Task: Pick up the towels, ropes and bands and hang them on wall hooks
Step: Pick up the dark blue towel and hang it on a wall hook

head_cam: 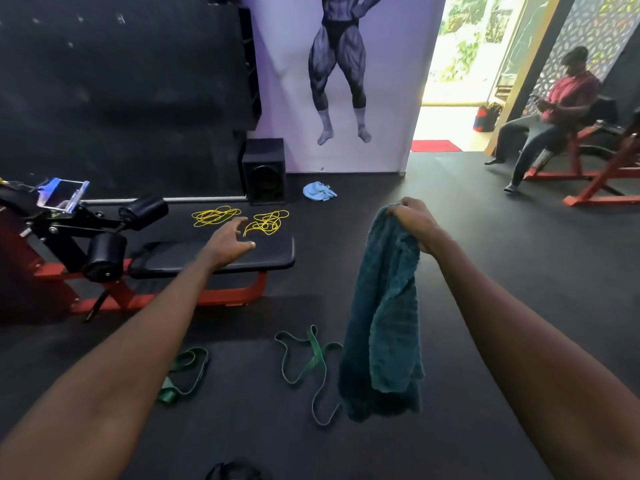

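Little is done: we see no hooks. Our left hand, fingers spread and empty, reaches over the bench towards yellow ropes by its far edge. Green bands lie before the bench, a blue towel beyond it beside a speaker. Right of the bench, our right hand grips a hanging green towel. Only the bench looks to be in our way.

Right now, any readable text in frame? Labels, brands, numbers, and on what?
No text reads clearly in this view.
Wall poster: a muscular figure only, no words show.
Phone: screen blurred, unreadable.
Small yellowish sticker on the bench frame: too small to read.
Teal towel held by the right hand: no tag or print shows.
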Available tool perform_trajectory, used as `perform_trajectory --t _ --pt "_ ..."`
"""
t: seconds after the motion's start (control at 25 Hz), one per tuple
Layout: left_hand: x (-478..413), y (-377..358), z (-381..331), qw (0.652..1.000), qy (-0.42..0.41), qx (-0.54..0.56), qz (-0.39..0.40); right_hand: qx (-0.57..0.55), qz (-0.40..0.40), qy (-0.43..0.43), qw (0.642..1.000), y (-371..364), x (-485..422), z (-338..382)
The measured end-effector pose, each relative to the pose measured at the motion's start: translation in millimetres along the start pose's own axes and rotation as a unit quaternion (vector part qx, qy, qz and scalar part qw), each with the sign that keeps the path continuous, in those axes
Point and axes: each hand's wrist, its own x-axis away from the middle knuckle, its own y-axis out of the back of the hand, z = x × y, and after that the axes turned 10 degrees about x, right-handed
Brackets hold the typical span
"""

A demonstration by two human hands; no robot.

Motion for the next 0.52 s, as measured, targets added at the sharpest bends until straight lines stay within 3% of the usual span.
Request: perform_trajectory --t 0.2,0.52 --pt "-123.1 -14.3 -25.2 0.999 0.015 -0.019 -0.032 -0.143 0.006 -0.036 0.989 33.6 -146.4 0.5" --pt "-289.8 -40.8 -43.8 0.989 0.087 -0.05 -0.109 -0.206 0.112 -0.041 0.971 48.6 -381.5 14.8"
